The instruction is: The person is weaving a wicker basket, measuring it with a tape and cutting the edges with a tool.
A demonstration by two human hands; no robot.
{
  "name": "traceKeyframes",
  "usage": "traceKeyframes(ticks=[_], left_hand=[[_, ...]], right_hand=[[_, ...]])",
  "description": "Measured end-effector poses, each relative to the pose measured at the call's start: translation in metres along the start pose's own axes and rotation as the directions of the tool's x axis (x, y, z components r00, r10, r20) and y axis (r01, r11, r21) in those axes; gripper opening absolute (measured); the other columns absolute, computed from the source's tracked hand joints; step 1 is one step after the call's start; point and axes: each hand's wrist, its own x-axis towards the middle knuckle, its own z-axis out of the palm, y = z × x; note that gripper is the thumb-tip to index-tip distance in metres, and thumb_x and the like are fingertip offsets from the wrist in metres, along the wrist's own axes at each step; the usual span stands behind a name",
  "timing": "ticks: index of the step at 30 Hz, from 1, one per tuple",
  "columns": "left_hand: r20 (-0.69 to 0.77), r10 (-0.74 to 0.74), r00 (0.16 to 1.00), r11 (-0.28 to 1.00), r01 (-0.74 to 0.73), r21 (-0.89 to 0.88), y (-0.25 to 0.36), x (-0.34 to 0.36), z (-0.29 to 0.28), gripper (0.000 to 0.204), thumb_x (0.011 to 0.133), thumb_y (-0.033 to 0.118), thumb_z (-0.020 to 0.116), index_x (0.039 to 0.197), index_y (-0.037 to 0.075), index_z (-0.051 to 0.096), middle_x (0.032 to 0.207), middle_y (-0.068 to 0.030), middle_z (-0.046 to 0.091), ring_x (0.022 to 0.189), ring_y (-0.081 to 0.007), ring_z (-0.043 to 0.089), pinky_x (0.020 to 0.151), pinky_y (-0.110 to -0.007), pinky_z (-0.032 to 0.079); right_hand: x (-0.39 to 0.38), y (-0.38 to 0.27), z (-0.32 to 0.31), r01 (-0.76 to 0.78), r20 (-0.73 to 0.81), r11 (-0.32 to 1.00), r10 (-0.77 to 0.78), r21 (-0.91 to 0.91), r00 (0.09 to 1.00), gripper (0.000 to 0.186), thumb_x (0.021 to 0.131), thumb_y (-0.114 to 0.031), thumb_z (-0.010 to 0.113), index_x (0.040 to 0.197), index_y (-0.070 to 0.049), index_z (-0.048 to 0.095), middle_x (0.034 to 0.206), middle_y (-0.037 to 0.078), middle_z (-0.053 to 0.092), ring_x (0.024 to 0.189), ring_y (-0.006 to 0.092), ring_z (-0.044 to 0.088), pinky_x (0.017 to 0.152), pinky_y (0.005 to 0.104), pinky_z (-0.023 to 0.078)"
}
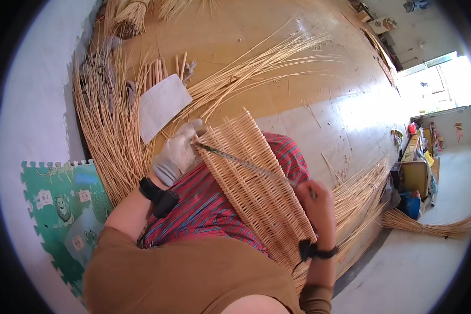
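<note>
One thin measuring tape point(246, 163) slants over the woven wicker panel point(256, 193) on your plaid-covered lap point(193, 209), whose long axis runs far-left to near-right. Your gloved left hand point(179, 150), nearer, pinches the tape against its left edge; your right hand point(317, 201) grasps it just beyond the right. Pale rods point(256, 63) strew the smooth floor point(209, 47) toward a window point(439, 83).

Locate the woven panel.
In the head view, the woven panel lies centrally over the red plaid cloth, between the gloved left hand and the bare right hand.
</note>
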Motion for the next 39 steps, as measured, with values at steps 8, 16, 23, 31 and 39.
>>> traceKeyframes(ticks=[8,16,23,31,39], left_hand=[[0.028,-0.019,0.999,0.949,0.009,0.316,0.016,-0.01,-0.007,0.042,0.113,0.032,0.048,0.139,0.001,0.06,0.128,-0.0112,0.068,0.12,-0.0237,0.066,0.103,-0.043,0.056],[0.001,0.006,1.0,0.971,-0.006,0.241,0.013,-0.009,-0.014,0.037,0.108,0.024,0.061,0.136,0.0,0.064,0.131,-0.0113,0.069,0.121,-0.024,0.067,0.104,-0.043,0.058],[-0.108,0.0,0.994,0.96,0.03,0.278,0.011,-0.008,-0.012,0.035,0.103,0.025,0.069,0.13,0.003,0.069,0.124,-0.0071,0.073,0.111,-0.0187,0.071,0.097,-0.037,0.061],[-0.147,0.013,0.989,0.945,0.036,0.326,0.01,-0.006,-0.015,0.029,0.103,0.02,0.07,0.128,0.006,0.073,0.119,-0.0049,0.076,0.106,-0.0184,0.073,0.093,-0.035,0.063],[-0.161,0.033,0.986,0.942,0.024,0.334,0.011,-0.005,-0.015,0.027,0.102,0.016,0.071,0.126,0.004,0.073,0.117,-0.0059,0.077,0.103,-0.0168,0.073,0.09,-0.034,0.064]], right_hand=[[0.169,-0.041,-0.015,0.463,0.086,0.823,-0.463,-0.328,0.882,0.023,0.092,-0.035,0.073,0.085,-0.014,0.073,0.082,0.005,0.07,0.089,0.0276,0.067,0.088,0.0436,0.045],[0.251,-0.049,0.018,0.508,0.095,0.75,-0.521,-0.424,0.848,0.023,0.09,-0.038,0.074,0.087,-0.015,0.075,0.084,0.004,0.07,0.093,0.0254,0.068,0.092,0.0429,0.046],[0.292,-0.047,0.045,0.547,0.008,0.677,-0.624,-0.492,0.781,0.027,0.089,-0.045,0.071,0.084,-0.018,0.075,0.087,0.001,0.071,0.096,0.0216,0.068,0.093,0.0412,0.046],[0.303,-0.034,0.071,0.514,0.005,0.736,-0.571,-0.44,0.821,0.027,0.09,-0.046,0.071,0.083,-0.02,0.073,0.085,-0.001,0.072,0.096,0.021,0.069,0.091,0.0411,0.046],[0.294,-0.034,0.056,0.506,0.018,0.765,-0.545,-0.399,0.838,0.027,0.089,-0.046,0.073,0.082,-0.02,0.073,0.086,-0.002,0.073,0.093,0.0208,0.069,0.089,0.0414,0.045]])
